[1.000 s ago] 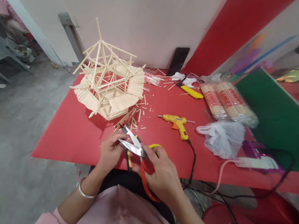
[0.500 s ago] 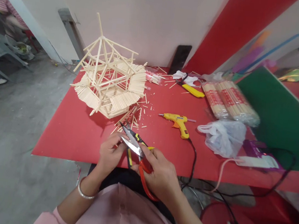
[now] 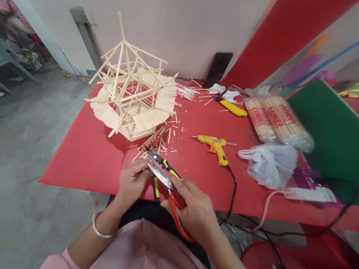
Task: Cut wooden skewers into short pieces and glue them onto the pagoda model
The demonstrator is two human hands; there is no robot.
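Note:
Red-handled scissors (image 3: pixel 161 175) are in my right hand (image 3: pixel 195 206), their blades pointing up and left with the tips close to my left hand. My left hand (image 3: pixel 132 184) is closed in a pinch at the blade tips; whatever lies between its fingers is hidden. Just beyond, black-and-yellow pliers (image 3: pixel 166 164) lie on the table, partly covered by the scissors and my right hand. Loose sticks (image 3: pixel 148 144) are heaped past the pliers. Behind them stands a pavilion-like model of wooden sticks (image 3: pixel 134 98), with an open roof frame above slatted panels.
On the red table (image 3: pixel 78 157) lie a yellow glue gun (image 3: pixel 217 147) with a black cord, yellow-handled pliers (image 3: pixel 233 108), packs of wooden sticks (image 3: pixel 276 119) and a white plastic bag (image 3: pixel 269 165). A dark phone (image 3: pixel 218 69) leans against the wall. A green board (image 3: pixel 339 141) is at right.
The scissors and my right hand have shifted slightly right, away from my left hand, which stays pinched in nearly the same place. The view has moved a little.

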